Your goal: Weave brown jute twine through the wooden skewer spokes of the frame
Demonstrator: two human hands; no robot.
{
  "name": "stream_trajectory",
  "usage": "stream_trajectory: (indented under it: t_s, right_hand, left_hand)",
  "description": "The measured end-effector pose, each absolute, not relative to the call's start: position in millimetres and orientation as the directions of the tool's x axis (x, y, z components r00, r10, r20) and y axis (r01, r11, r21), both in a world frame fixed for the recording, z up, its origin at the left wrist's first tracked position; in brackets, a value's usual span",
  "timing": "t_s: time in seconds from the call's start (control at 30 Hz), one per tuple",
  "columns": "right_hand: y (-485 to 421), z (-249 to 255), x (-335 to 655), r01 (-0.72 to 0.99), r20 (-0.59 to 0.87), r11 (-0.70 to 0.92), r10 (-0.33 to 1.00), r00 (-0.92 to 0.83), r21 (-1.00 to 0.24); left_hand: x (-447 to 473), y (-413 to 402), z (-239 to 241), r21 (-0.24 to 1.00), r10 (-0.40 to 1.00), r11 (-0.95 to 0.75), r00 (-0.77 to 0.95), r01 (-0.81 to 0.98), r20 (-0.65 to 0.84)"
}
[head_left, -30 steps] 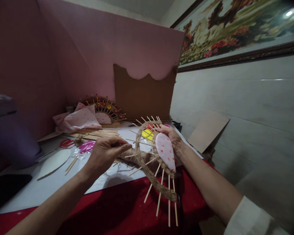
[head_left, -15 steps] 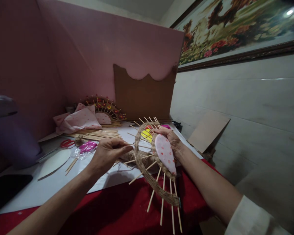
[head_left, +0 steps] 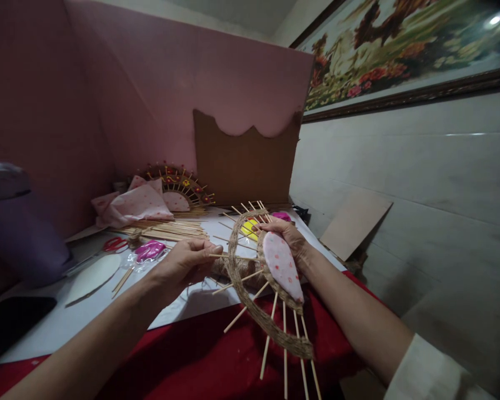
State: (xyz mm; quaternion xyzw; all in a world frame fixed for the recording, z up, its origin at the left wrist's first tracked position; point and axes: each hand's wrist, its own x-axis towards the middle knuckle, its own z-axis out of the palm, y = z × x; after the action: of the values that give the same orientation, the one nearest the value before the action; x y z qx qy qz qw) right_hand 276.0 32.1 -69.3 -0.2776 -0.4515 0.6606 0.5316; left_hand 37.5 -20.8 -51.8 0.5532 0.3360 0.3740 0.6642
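Note:
A half-round fan of thin wooden sticks and twine is held up in front of me. Its flat base is covered with pink dotted fabric (head_left: 281, 264), and a woven twine band (head_left: 270, 325) curves across the spreading sticks. My right hand (head_left: 287, 236) grips this base from the far right side, fingers closed around its upper edge. On the left, my left hand (head_left: 187, 261) pinches the outer end of one stick (head_left: 229, 256) between thumb and fingers. Behind the sticks lies a roll of twine (head_left: 250, 269), partly hidden by the fan.
At the back stand a decorated fan (head_left: 186, 182), crumpled pink fabric (head_left: 137, 203) and a pile of sticks (head_left: 166, 229). Red-handled scissors (head_left: 115, 243), a pink packet (head_left: 149, 251) and an oval card (head_left: 94, 278) lie left. A purple container (head_left: 20, 239) stands at far left.
The fan has turned slightly, its lower end shifting down and to the right. My left hand stays at the stick ends, its thumb a little changed in position.

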Motion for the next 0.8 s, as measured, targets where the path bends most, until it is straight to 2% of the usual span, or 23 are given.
stream_trajectory:
  t_s: [0.13, 0.27, 0.43, 0.5, 0.57, 0.63, 0.7, 0.8]
  right_hand:
    - [34, -71, 275, -0.430, 0.095, -0.045, 0.949, -0.299, -0.902]
    - [34, -72, 274, -0.421, 0.075, -0.058, 0.953, -0.293, -0.905]
    - [37, -76, 277, -0.400, 0.060, -0.069, 0.952, -0.299, -0.914]
    - [40, -78, 278, -0.387, 0.057, -0.075, 0.947, -0.318, -0.919]
    - [42, -80, 278, -0.377, 0.057, -0.080, 0.939, -0.340, -0.923]
    - [43, -80, 278, -0.370, 0.056, -0.089, 0.929, -0.365, -0.925]
    - [42, -80, 277, -0.364, 0.052, -0.099, 0.922, -0.383, -0.926]
    - [38, -77, 276, -0.350, 0.053, -0.107, 0.907, -0.417, -0.931]
  left_hand:
    - [36, -21, -51, 0.967, 0.843, 0.188, 0.533, -0.174, -0.068]
    - [35, -20, -50, 0.977, 0.880, 0.144, 0.471, -0.156, -0.054]
    - [39, -25, -46, 0.998, 0.930, -0.001, 0.366, -0.059, 0.023]
    - [41, -28, -44, 0.986, 0.941, -0.157, 0.311, 0.063, 0.130]
    - [42, -30, -44, 0.894, 0.910, -0.377, 0.276, 0.241, 0.309]
    - [42, -30, -46, 0.728, 0.837, -0.547, 0.274, 0.413, 0.473]
    - [40, -29, -47, 0.611, 0.797, -0.592, 0.273, 0.525, 0.538]
    - [38, -28, -47, 0.589, 0.816, -0.556, 0.253, 0.586, 0.520]
